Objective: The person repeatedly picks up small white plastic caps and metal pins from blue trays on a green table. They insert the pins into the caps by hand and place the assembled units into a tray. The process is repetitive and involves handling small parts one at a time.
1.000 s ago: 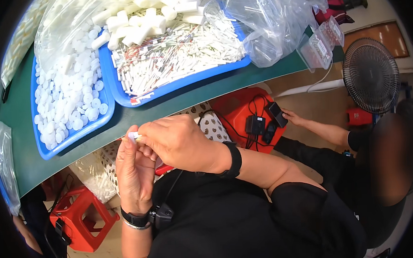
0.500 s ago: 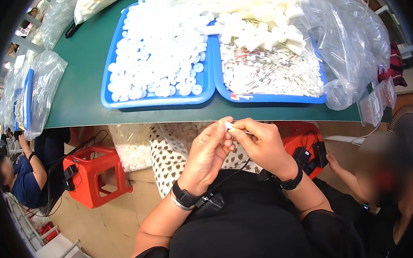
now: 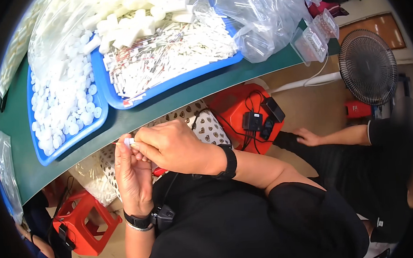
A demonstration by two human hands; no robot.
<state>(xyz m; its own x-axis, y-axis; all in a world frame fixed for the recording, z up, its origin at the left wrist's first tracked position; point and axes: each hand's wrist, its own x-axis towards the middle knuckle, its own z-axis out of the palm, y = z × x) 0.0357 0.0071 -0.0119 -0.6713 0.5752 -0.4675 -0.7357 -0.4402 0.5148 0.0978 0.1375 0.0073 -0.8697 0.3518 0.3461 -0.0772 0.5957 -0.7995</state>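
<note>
Here, small white piece, pinched between 2 hands, partly hidden.

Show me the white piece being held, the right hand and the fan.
White piece (image 3: 129,142), head view: its exposed side.
Right hand (image 3: 177,147), head view: the back.
Fan (image 3: 368,67), head view: middle of its grille.

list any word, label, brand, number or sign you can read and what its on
None can be read.
Clear packet, upper right: printed label, too small.
Black power adapter on the red stool: pale marking, too small.
Right-hand blue tray: red-and-white patch at its near edge, too blurred to tell if it's print.
</note>
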